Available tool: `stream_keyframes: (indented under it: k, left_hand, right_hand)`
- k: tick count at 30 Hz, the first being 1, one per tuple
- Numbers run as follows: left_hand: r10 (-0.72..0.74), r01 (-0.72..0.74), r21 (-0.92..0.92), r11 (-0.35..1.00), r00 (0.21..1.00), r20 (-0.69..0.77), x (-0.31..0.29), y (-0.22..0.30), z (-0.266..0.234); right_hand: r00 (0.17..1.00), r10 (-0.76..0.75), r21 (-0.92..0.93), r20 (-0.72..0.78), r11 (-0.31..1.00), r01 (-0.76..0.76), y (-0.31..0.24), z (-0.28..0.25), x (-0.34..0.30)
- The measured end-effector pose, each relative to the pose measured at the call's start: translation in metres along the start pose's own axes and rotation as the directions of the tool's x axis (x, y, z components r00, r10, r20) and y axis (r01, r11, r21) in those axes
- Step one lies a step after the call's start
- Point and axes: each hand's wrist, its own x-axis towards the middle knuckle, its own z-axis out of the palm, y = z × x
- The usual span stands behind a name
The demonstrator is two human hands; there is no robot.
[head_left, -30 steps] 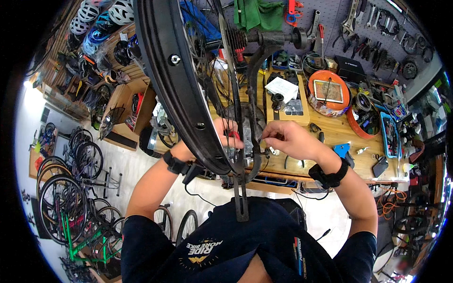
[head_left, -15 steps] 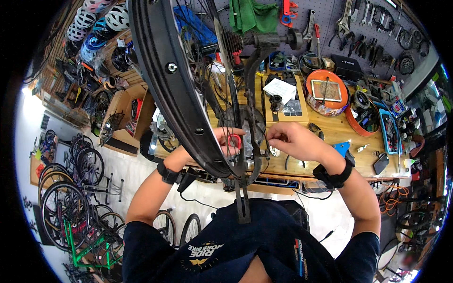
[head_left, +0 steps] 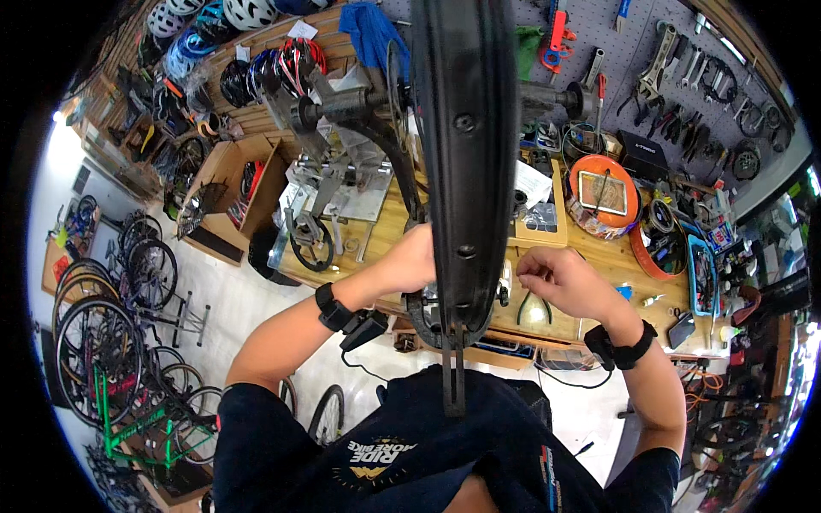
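Rim [head_left: 466, 171], black and seen almost edge-on, now runs nearly upright through the middle of the view, where half a second ago it slanted down on the left and bared the spokes and cogs. The near arm of the black stand [head_left: 376, 128] has come into sight on the left, and the green cloth [head_left: 528, 53] on the tool wall is mostly covered (much of this looks like the head shifting, rather than the wheel itself). For the work in hand, this means that the rim screens the very spot where the left fingers are busy: the red ring-shaped tool that showed between them a moment ago is out of sight.

The left hand [head_left: 412, 263] reaches in from the left and its fingers pass behind the rim, so I cannot tell whether they are closed on anything. The right hand [head_left: 564, 280] hangs to the right of the rim, clear of it, with fingers loosely curled toward the thumb; no object shows there, though the fingertips are too small to say whether they meet.

The rim thus stands between the two hands, its lower end at the slotted bar [head_left: 453, 376] in front of the person's chest. A small knobbed fitting [head_left: 505, 286] sits between rim and right hand, and pliers [head_left: 534, 309] lie on the wooden bench [head_left: 389, 218] just below that hand.
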Motion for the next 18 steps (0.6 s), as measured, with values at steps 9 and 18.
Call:
stream_keyframes:
  k: [9, 18]
  left_hand:
    - [0.024, -0.009, 0.181, 0.984, 0.996, -0.083, -0.011, -0.010, 0.004]
    - [-0.177, 0.263, -0.177, 0.948, 0.903, 0.391, -0.006, -0.008, -0.020]
  right_hand:
    - [0.998, -0.055, -0.046, 0.021, 0.997, 0.056, -0.024, 0.009, 0.005]
    - [0.997, -0.077, -0.062, -0.020, 0.995, 0.076, -0.017, 0.011, -0.006]
